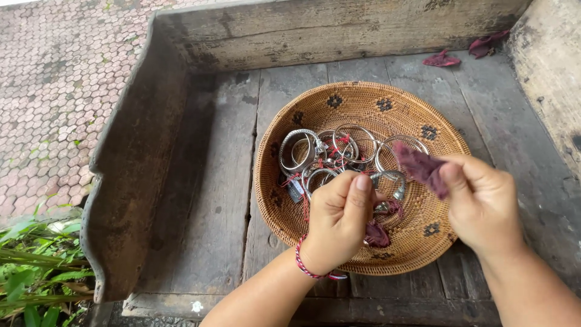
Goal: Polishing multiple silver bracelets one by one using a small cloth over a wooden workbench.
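A person's two bare hands work over a round, shallow woven rattan basket (315,115) patterned with dark diamond motifs, which sits flat on the grey, weathered planks of an old wooden bench (206,181) with raised, worn sides. The right hand (481,203) pinches a dried, dark purple petal-like scrap (422,168) between thumb and fingertips, holding it lifted just above the basket's right half. The left hand (340,218), a red braided cord bracelet (305,264) at its wrist, is curled closed around a silver bangle (390,184), apparently keeping it steady over the bowl. Beneath both hands lies a heap of silver bangles and rings (327,151), several tied with red thread, gathered in the basket's hollow. Another purple scrap (377,235) rests in the basket near the left hand, and two more (460,53) lie on the planks by the back board. Hexagonal paving (54,91) and green leaves (36,266) show at left.
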